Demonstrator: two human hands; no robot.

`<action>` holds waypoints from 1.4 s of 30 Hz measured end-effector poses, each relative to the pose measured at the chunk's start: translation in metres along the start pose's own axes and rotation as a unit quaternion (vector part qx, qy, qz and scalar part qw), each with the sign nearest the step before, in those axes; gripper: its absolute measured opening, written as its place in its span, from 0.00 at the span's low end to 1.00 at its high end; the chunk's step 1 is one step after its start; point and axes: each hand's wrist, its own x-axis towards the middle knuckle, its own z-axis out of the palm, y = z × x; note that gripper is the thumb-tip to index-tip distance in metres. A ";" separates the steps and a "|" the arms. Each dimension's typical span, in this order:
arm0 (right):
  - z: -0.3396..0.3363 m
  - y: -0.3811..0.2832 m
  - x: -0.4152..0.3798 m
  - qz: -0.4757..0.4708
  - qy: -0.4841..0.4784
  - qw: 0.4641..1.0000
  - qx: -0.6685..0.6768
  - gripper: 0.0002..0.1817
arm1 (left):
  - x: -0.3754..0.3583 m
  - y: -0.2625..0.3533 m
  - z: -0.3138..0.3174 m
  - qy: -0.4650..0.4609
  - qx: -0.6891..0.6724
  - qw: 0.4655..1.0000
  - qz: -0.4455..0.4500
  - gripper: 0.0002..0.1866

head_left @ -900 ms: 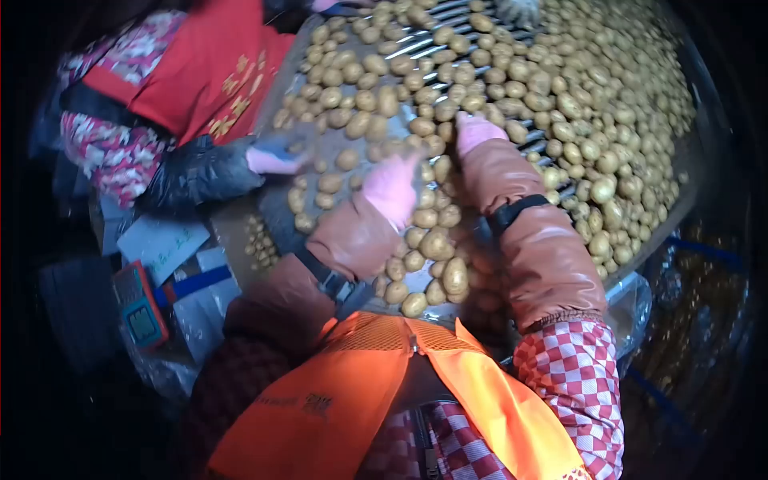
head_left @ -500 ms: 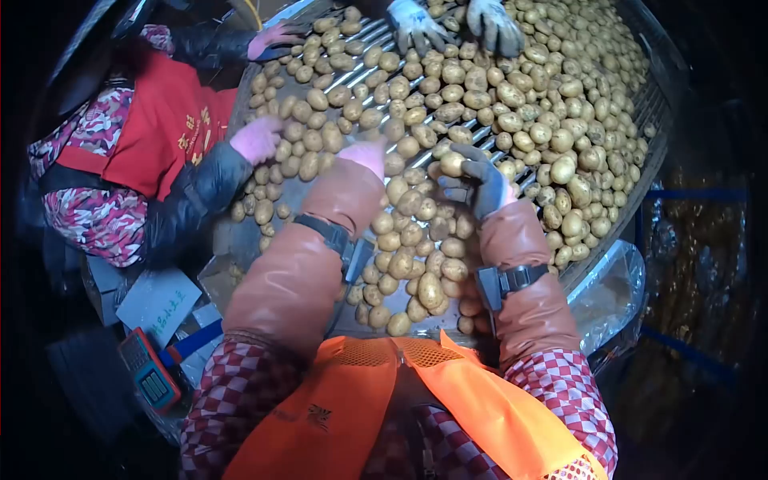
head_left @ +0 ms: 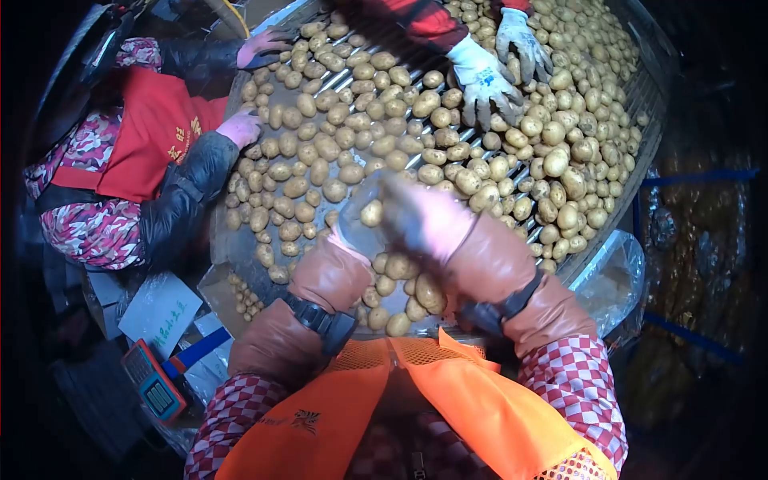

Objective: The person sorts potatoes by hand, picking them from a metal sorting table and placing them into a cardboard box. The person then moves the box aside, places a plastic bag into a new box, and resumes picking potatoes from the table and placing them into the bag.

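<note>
My left hand (head_left: 358, 214), in a grey and pink glove, is over the lower middle of the potato pile. A small potato (head_left: 371, 213) shows at its palm, between my two hands; whether the fingers grip it I cannot tell. Close beside it on the right, my right hand (head_left: 420, 216) is smeared by motion, its fingers pointing left toward the left hand. Several potatoes (head_left: 430, 293) lie on the grey metal surface below my hands, near my orange vest. Metal rollers (head_left: 518, 232) show between potatoes to the right.
At the top, another person's white-gloved hands (head_left: 488, 84) reach into the potatoes. To the left, a person in a red apron (head_left: 164, 132) rests pink-gloved hands (head_left: 242, 126) at the table edge. A scale display (head_left: 158, 394) and a cardboard piece (head_left: 162, 312) stand lower left; clear plastic (head_left: 612, 276) hangs at right.
My right hand has moved left and down from the rollers, beside my left hand. My left hand has moved down. The white-gloved hands have come further in; potatoes have spread leftward.
</note>
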 end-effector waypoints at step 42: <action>-0.147 0.170 -0.046 0.074 0.573 0.776 0.253 0.27 | -0.312 0.044 -0.083 0.215 0.202 0.900 0.320 0.19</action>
